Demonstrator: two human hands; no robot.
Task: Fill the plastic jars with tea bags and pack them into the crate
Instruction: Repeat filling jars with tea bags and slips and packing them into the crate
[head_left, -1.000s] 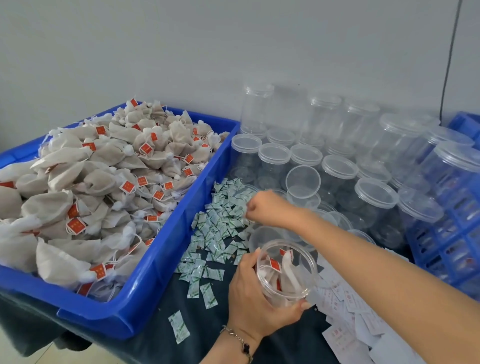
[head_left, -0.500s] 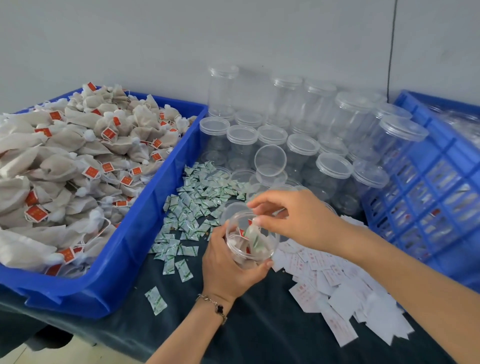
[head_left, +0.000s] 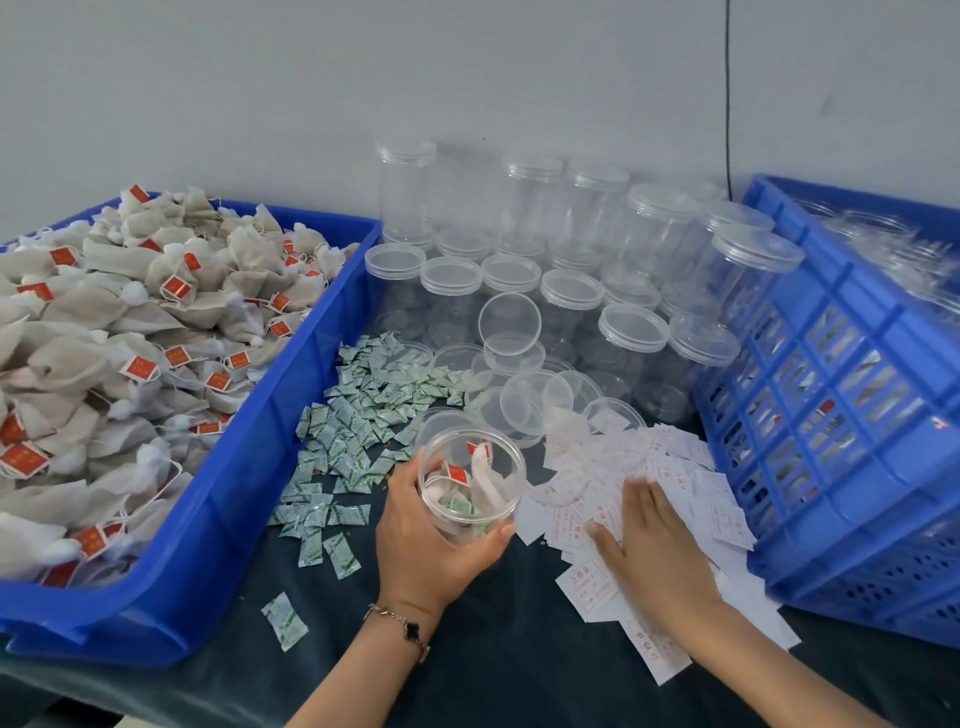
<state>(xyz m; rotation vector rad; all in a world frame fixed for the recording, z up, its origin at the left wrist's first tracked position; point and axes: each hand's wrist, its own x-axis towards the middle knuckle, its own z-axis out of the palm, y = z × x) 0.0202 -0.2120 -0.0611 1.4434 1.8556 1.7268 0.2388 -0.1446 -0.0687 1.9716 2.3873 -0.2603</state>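
Left of your left hand (head_left: 415, 540) sits the blue tub (head_left: 218, 519) heaped with tea bags; the blue crate (head_left: 852, 467) stands right of your right hand (head_left: 657, 551). Your left fingers curl round the open plastic jar (head_left: 470, 486) holding tea bags. Your right hand lies flat, fingers straight, on paper slips (head_left: 587, 579).
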